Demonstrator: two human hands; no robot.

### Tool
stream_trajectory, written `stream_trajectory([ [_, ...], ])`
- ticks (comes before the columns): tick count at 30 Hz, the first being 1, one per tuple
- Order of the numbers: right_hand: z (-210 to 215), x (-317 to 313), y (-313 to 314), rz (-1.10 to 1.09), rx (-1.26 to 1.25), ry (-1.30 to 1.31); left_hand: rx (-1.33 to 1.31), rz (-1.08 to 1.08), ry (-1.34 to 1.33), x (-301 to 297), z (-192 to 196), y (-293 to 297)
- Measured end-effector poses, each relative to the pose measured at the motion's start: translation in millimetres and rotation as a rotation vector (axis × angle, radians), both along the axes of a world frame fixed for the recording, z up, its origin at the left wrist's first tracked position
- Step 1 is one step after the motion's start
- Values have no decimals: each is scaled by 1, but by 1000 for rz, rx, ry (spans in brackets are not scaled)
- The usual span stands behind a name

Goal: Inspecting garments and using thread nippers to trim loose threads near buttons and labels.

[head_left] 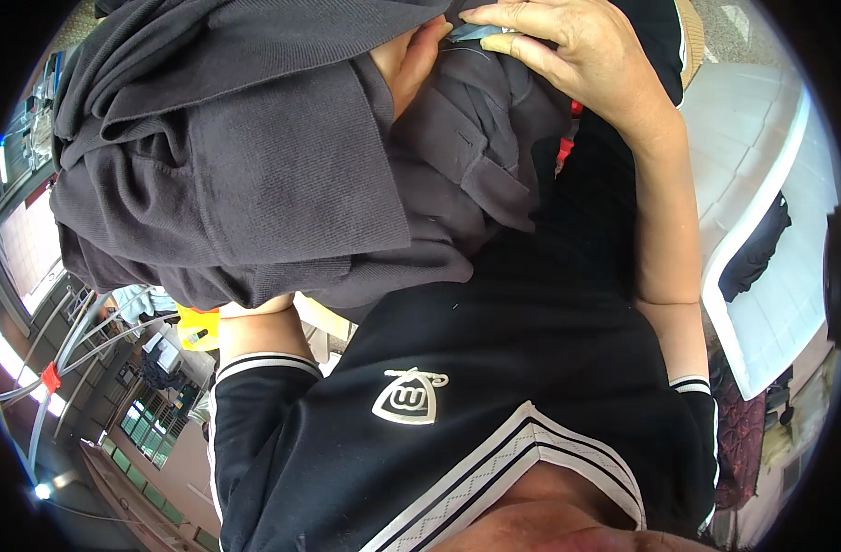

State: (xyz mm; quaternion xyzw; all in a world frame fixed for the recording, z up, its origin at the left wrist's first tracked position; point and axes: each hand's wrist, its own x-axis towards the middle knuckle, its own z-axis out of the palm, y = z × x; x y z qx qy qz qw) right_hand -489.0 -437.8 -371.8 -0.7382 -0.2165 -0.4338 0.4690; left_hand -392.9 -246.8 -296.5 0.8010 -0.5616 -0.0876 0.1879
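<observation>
A dark grey knit garment (291, 175) with ribbed edges and a buttonhole placket lies bunched over my left arm and lap. My left hand (411, 60) reaches up beneath its folds, with fingers closed on the cloth near the top; most of that hand is hidden. Close beside it, my right hand (577, 51) has its thumb and fingers pinched together at a small light-blue piece (474, 33). A thin pale thread (466, 46) curves just below this piece. What the piece is, I cannot make out.
A small red tool (566, 152), partly hidden, lies by the garment's right edge. At right stands a white curved bin or tray (760, 322) with dark cloth (759, 248) in it. Metal rods (66, 354) and a yellow bag (197, 328) are at the left.
</observation>
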Motion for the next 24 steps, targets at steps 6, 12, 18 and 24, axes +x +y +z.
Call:
stream_trajectory([
  [6, 5, 0, 3, 19, 62, -11, -374, -90, 126, 15, -54, 5],
  [12, 2, -7, -3, -15, 21, 21, 144, -49, 27, 1, 18, -8],
  [18, 7, -3, 1, 41, 42, 43, -98, -178, 67, 18, -4, 8],
  [24, 6, -3, -2, 109, 102, 67, -174, 26, 206, 3, -34, 16],
])
